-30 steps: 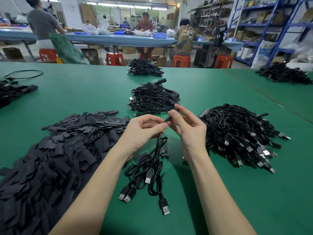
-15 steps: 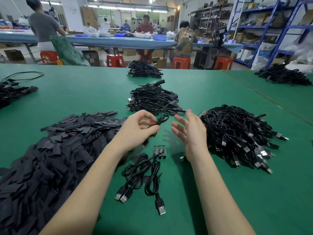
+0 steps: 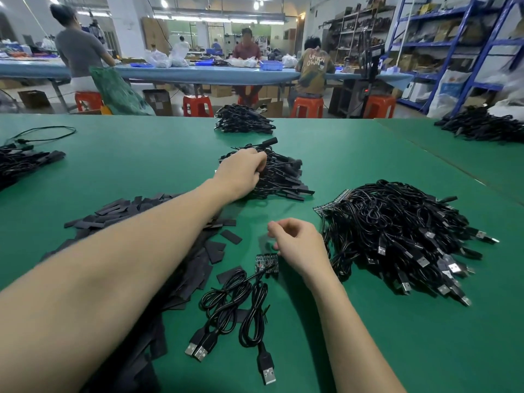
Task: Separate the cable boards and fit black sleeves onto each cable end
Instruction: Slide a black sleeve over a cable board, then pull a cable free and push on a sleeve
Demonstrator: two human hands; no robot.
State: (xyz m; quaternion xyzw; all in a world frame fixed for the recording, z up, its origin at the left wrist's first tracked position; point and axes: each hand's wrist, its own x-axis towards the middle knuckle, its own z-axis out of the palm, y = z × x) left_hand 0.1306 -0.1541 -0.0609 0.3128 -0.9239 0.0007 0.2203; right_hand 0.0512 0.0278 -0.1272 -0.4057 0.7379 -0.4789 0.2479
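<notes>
My left hand (image 3: pixel 241 171) reaches out to the middle pile of sleeved cables (image 3: pixel 286 177); its curled fingers grip a black cable at the top of the heap. My right hand (image 3: pixel 297 242) hovers with loosely curled fingers and holds nothing, just above a small strip of joined cable boards (image 3: pixel 266 263). Three coiled USB cables (image 3: pixel 235 302) run from that strip toward me. Flat black sleeves (image 3: pixel 113 251) lie heaped under my left forearm. A large pile of cables (image 3: pixel 397 239) with a board strip at its edge sits to the right.
More cable heaps lie at the far middle (image 3: pixel 243 120), the left edge (image 3: pixel 19 163) and the far right (image 3: pixel 482 126) of the green table (image 3: pixel 397 350). Beyond it, people sit at a blue bench (image 3: pixel 198 73) with red stools; shelving stands at the right.
My left hand carried the sleeved cable away from me to the middle pile. My right hand let go and dropped down to just above the board strip.
</notes>
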